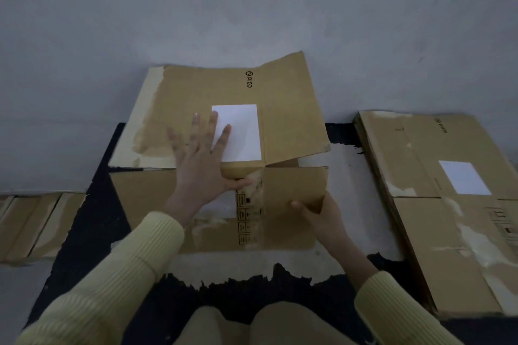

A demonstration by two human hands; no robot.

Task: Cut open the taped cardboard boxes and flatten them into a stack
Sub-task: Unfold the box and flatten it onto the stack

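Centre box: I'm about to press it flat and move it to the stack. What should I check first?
1. Left hand pressing flat on the centre box, fingers spread by the white label: ok.
2. Right hand gripping the near flap at its corner: ok.
3. Box fully flat: not ok; the far right panel tilts up with a gap beneath.
4. All tape seams cut: cannot tell.
5. Stack of flattened boxes on the right, nothing lying on top: ok.
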